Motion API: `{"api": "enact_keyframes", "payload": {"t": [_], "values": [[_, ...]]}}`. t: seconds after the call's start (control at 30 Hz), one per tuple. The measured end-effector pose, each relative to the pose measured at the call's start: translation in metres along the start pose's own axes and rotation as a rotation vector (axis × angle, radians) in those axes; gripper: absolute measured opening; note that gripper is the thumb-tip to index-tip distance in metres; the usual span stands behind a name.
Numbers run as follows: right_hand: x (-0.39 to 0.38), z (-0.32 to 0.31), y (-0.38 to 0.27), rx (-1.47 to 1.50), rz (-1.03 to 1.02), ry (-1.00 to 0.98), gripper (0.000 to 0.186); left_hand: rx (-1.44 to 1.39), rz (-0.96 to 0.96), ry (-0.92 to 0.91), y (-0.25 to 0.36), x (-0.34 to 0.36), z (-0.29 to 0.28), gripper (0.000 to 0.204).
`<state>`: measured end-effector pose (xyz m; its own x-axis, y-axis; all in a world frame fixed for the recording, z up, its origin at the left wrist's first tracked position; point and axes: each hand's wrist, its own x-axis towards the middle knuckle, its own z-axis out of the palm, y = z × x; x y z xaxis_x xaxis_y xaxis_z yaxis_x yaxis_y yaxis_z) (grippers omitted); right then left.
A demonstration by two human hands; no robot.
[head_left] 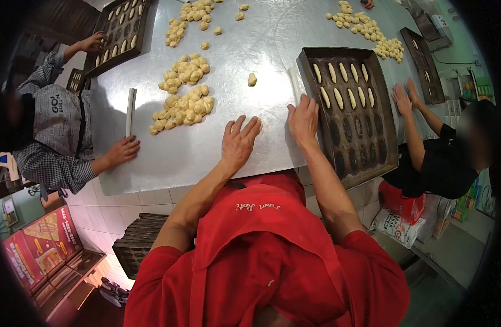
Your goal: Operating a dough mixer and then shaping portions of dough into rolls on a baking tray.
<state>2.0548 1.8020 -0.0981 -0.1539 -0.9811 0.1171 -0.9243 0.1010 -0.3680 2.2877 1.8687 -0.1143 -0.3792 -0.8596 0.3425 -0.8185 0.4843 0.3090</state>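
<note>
My left hand point(240, 143) lies on the metal table with its fingers spread. A small piece of pale yellow dough point(260, 126) shows at its fingertips, partly covered. My right hand point(304, 121) is closed over the near end of a pale rolling pin point(294, 82), which points away from me beside the tray. A single dough ball point(252, 79) rests farther out, between my hands. Just right of my right hand stands a dark baking tray point(389, 117) with oval hollows. Its two far rows hold slim dough sticks point(338, 98); the nearer hollows hold none.
Heaps of dough balls point(186, 106) lie left of centre, with another heap point(389, 49) far right. At left, a co-worker's hand point(122, 151) is by another rod point(131, 111); their other hand touches a tray point(137, 50). Another person's hands point(407, 98) rest at right.
</note>
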Motion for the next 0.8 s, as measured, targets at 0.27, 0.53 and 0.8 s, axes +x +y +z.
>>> {"api": "enact_keyframes", "payload": {"t": [0.27, 0.53, 0.8], "values": [[-0.054, -0.001, -0.008, 0.293, -0.706, -0.004, 0.038, -0.076, -0.166, -0.126, -0.008, 0.026, -0.037, 0.071], [-0.04, 0.015, -0.023, 0.325, -0.505, 0.031, 0.047, 0.101, -0.053, -0.194, -0.036, 0.039, -0.021, 0.075], [-0.048, 0.011, -0.003, 0.329, -0.283, -0.094, 0.034, -0.27, 0.162, -0.266, -0.014, -0.017, -0.022, 0.062]]}}
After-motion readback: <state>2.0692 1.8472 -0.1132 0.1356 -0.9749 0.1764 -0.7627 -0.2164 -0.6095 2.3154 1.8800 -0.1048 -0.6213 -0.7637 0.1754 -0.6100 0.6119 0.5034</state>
